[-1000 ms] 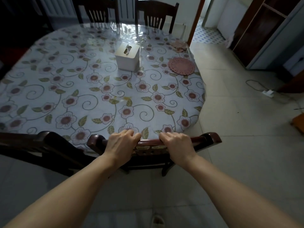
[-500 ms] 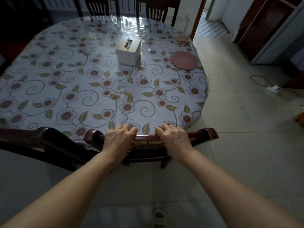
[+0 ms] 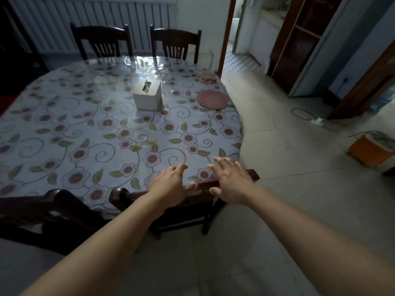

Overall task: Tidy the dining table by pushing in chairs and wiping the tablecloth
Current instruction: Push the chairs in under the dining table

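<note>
A flowered tablecloth (image 3: 89, 133) covers the round tabletop, with a white tissue box (image 3: 147, 95) near its middle. At the near edge, left of the box, one dark chair (image 3: 53, 210) stands pushed in. Nearer than the box, a second chair (image 3: 205, 185) is tucked under the edge. The left hand (image 3: 168, 184) rests on its top rail, fingers loosely spread. The right hand (image 3: 232, 180) hovers above the rail, fingers straight.

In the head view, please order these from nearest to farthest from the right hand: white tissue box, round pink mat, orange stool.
From the right hand:
1. Round pink mat, on the table, ahead.
2. White tissue box, table centre, ahead-left.
3. Orange stool, on the floor, far right.
</note>
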`<control>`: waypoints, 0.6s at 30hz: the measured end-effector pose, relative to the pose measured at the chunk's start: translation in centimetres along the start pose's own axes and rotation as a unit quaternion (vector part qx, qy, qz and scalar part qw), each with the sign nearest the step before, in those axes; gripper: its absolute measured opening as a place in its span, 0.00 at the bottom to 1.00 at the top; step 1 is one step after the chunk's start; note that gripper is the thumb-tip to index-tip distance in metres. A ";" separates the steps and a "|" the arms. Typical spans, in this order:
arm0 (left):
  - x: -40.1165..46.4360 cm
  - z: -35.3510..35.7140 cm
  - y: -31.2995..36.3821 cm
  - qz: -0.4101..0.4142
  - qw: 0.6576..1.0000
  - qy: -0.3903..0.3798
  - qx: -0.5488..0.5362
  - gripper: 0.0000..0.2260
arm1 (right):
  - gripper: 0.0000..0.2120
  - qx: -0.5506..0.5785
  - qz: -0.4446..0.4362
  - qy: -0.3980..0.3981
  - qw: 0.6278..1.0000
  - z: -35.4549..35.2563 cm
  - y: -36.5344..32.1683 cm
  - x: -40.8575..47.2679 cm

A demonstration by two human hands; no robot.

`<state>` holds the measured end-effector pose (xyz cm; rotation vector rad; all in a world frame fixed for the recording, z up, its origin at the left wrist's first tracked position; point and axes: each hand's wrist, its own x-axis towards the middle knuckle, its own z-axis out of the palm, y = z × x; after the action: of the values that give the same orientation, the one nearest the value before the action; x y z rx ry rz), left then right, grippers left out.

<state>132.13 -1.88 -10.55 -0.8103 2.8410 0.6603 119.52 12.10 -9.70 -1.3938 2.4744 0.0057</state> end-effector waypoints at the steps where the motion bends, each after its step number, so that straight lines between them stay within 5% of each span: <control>1: 0.2 -0.5 0.8 0.000 1.000 0.001 0.001 0.31 | 0.35 0.000 0.010 0.000 1.000 -0.8 0.9 -0.2; 18: 15.0 -1.2 24.6 -0.039 0.998 0.037 0.016 0.34 | 0.39 0.053 -0.009 0.051 0.997 -11.0 26.6 2.2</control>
<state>106.47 9.22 -3.49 -0.9544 2.8603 0.5853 93.35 22.68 -3.55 -1.4044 2.5039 -0.2026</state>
